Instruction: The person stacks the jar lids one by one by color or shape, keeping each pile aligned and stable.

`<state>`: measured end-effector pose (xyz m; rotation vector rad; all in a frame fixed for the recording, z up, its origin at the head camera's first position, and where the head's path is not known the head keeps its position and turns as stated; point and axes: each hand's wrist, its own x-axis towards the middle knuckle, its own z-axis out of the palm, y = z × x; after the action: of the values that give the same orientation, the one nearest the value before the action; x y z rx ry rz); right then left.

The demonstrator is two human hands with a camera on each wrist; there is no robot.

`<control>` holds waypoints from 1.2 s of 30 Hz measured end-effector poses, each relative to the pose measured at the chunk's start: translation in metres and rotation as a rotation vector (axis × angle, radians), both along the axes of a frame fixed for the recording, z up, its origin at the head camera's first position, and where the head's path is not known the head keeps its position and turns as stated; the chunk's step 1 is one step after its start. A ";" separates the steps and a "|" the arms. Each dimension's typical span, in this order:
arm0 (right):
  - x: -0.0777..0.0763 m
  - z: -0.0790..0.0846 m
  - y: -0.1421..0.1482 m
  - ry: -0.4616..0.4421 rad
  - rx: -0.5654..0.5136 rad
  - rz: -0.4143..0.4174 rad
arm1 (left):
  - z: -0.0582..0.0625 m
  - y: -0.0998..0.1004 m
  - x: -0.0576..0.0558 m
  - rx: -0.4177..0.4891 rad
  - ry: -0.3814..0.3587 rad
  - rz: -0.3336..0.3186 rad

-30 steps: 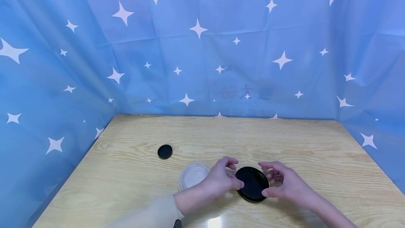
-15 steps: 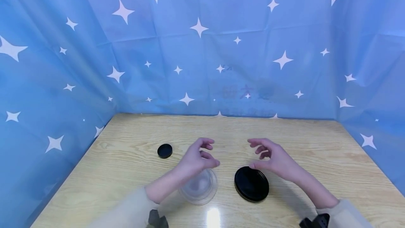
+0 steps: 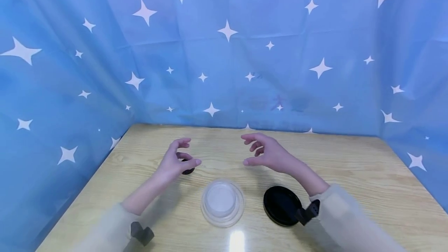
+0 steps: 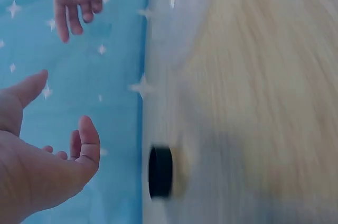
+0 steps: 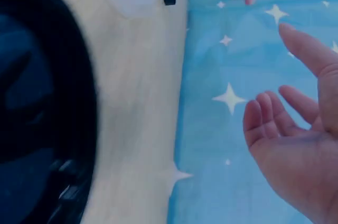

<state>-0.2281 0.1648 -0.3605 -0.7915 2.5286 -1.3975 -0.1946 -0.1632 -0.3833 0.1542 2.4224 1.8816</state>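
My left hand (image 3: 173, 164) hovers with loosely bent fingers beside a small round black cap (image 3: 189, 170), which it partly hides in the head view. In the left wrist view the whole cap (image 4: 161, 172) shows on the table, apart from the fingers. Over the middle of the table my right hand (image 3: 267, 153) hangs in the air, thumb and fingers spread apart, holding nothing. Between and nearer than the hands stands a clear round plastic container (image 3: 222, 201). A large, shallow black lid (image 3: 279, 206) lies right of it, below the right forearm.
The wooden table (image 3: 336, 166) carries these pieces. A blue curtain (image 3: 224, 57) with white stars stands behind it and along both sides. Dark wrist straps (image 3: 141, 233) show on both sleeves. Light glares off the table near the front.
Both hands have left the large black lid. The left swung left across the clear container to the small cap; the right rose away from the lid toward the back and left.
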 end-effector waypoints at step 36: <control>-0.055 -0.039 -0.116 -0.196 0.017 0.192 | -0.045 -0.088 -0.025 0.043 -0.070 -0.026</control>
<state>-0.2833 0.0486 -0.3997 -0.8249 2.2505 -1.3201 -0.2199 -0.2514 -0.4286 0.1195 2.3242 1.8959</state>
